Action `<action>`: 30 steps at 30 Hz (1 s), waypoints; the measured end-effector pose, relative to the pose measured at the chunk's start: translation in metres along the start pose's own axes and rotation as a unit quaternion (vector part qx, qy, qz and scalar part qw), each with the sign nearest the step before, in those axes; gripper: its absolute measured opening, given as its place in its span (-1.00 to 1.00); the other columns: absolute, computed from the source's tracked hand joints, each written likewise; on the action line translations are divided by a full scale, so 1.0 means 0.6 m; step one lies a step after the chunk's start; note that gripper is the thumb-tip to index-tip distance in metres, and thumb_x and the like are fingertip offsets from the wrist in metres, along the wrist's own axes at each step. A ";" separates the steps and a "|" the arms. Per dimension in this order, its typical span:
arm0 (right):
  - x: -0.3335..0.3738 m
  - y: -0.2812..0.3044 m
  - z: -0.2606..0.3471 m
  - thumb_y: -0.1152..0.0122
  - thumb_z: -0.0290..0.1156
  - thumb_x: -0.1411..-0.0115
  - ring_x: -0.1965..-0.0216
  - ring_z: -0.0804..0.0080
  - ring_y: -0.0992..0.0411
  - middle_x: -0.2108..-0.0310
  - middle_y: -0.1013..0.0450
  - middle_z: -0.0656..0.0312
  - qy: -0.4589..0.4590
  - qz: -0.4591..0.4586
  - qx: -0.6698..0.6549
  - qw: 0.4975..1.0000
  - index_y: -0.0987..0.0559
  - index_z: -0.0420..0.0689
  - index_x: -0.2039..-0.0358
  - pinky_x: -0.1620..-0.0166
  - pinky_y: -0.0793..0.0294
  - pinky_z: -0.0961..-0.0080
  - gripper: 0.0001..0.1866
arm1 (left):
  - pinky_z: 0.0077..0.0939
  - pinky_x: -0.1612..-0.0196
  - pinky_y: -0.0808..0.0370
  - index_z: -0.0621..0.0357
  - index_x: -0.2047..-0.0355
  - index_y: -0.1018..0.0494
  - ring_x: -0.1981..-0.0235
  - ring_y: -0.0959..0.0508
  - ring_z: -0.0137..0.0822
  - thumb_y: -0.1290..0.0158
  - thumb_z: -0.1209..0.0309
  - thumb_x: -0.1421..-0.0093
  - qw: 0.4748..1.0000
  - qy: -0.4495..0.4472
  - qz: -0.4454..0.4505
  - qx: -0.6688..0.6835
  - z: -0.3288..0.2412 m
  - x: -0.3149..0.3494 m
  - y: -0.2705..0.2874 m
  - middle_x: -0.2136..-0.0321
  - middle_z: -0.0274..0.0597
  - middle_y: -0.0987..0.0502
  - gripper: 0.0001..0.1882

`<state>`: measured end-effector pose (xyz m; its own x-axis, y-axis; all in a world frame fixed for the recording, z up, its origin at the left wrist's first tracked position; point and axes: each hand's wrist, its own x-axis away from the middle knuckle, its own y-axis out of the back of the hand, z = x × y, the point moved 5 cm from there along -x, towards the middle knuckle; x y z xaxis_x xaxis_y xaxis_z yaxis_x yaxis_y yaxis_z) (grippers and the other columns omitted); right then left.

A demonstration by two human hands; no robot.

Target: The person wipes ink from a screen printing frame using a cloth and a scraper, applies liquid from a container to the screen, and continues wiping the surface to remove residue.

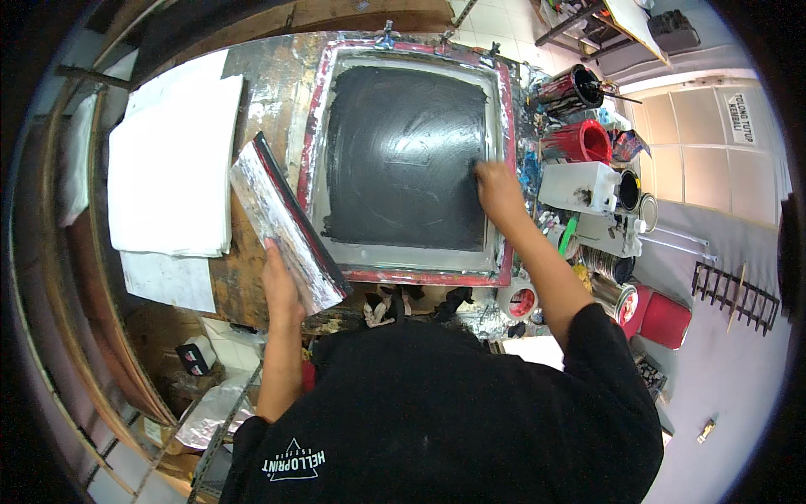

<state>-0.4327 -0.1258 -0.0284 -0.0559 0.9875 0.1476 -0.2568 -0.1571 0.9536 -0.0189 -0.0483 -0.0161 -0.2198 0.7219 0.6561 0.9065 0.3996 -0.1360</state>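
Left grip (281, 284) clasped around a long paint-smeared squeegee (284, 220), right grip (501, 195) (closure unclear) at glossy black ink (403, 160).

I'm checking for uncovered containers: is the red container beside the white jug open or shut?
Open: no lid covers the red container's mouth, and its red inside shows.

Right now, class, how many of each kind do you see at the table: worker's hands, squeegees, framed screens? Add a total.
Left hand and right hand: 2
Squeegee: 1
Framed screen: 1
Total: 4
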 end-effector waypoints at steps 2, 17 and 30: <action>-0.030 -0.023 0.044 -0.05 -0.65 0.00 0.09 -0.03 -0.46 0.20 -0.52 -0.06 0.031 -0.097 -0.066 0.993 -0.61 -0.22 0.22 0.01 -0.46 0.14 -0.69 | -0.40 -0.14 -0.37 0.46 -0.19 -0.25 -0.07 -0.47 -0.22 0.26 -0.06 -0.44 1.000 0.020 0.019 -0.012 -0.018 0.009 -0.019 -0.09 0.03 -0.43 -0.29; -0.265 -0.002 -0.066 -0.02 -0.57 -0.13 0.17 0.02 -0.50 0.26 -0.53 -0.07 -0.048 -0.161 0.043 0.985 -0.62 -0.22 0.30 0.07 -0.52 0.17 -0.80 | -0.40 -0.17 -0.34 0.45 -0.23 -0.20 -0.10 -0.44 -0.21 0.28 -0.05 -0.45 0.999 -0.012 -0.018 -0.044 -0.016 0.002 -0.004 -0.12 0.01 -0.40 -0.29; -0.253 0.014 -0.056 -0.03 -0.55 -0.09 0.26 -0.09 -0.51 0.35 -0.52 -0.17 -0.095 -0.214 -0.016 0.972 -0.61 -0.29 0.42 0.16 -0.51 0.06 -0.82 | -0.40 -0.14 -0.36 0.43 -0.19 -0.26 -0.05 -0.47 -0.21 0.29 -0.04 -0.45 0.999 -0.009 -0.027 -0.019 -0.013 0.011 -0.003 -0.09 0.03 -0.42 -0.31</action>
<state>-0.4588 -0.2776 -0.0514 0.2405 0.9470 -0.2129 -0.2466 0.2718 0.9302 -0.0195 -0.0486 -0.0057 -0.2742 0.7103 0.6483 0.9064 0.4161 -0.0725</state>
